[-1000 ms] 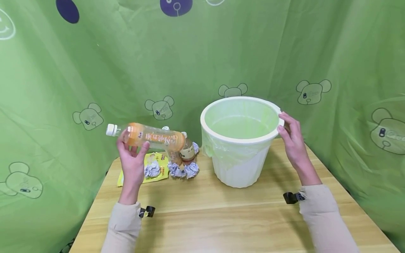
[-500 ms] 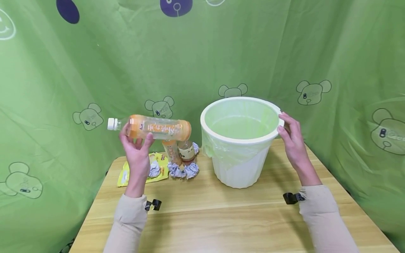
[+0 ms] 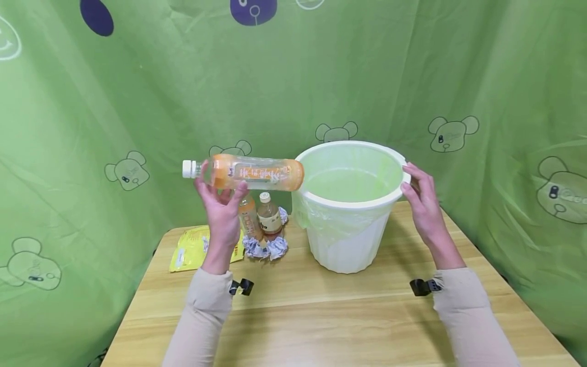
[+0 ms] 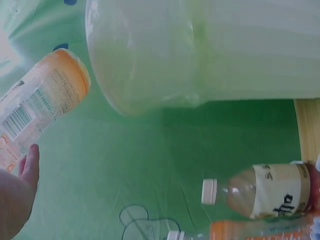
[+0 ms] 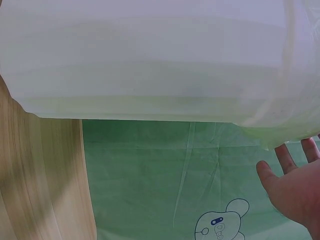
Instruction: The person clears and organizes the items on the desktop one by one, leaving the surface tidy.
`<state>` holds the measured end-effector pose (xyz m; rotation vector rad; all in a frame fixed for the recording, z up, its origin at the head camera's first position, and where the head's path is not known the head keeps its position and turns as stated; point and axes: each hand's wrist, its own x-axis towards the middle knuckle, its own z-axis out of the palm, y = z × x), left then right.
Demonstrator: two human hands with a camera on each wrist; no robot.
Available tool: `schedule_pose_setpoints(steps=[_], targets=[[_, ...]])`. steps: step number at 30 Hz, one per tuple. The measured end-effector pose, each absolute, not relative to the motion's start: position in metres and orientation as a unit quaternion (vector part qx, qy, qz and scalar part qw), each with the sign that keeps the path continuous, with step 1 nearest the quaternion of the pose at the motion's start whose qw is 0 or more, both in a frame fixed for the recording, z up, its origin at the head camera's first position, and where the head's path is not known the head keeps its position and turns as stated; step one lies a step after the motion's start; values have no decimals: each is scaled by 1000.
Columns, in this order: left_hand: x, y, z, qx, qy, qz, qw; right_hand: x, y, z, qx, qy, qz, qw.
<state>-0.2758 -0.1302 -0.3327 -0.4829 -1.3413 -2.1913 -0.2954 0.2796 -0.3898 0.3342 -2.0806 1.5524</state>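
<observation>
My left hand (image 3: pixel 222 214) grips a clear plastic bottle (image 3: pixel 261 173) with an orange label and white cap, close to its neck. The bottle lies almost level in the air, cap to the left, its base overlapping the left rim of a white trash can (image 3: pixel 341 244) in the head view. In the left wrist view, the bottle's base (image 4: pixel 65 75) points toward the can's lined side. A thin greenish bag lines the can and folds over its rim. My right hand (image 3: pixel 424 204) holds the can's rim at the right, thumb and fingers at its edge.
Behind my left hand stand a second orange-labelled bottle (image 3: pixel 248 219) and a brown-tinted bottle (image 3: pixel 270 219) with a cream label. Crumpled paper balls (image 3: pixel 277 248) lie around them. A flat yellow packet (image 3: pixel 190 250) lies at the wooden table's (image 3: pixel 321 316) left. Green curtain (image 3: pixel 183 92) hangs behind.
My left hand has carried the bottle up and to the right, from over the yellow packet to the can's left rim, turning it more level. My right hand stays at the rim.
</observation>
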Motion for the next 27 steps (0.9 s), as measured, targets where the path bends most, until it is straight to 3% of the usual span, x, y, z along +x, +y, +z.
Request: schedule_pose_setpoints(steps=[27], targets=[[-297, -72, -347, -223, -566, -771, 187, -293, 279, -388, 121, -764, 579, 258]])
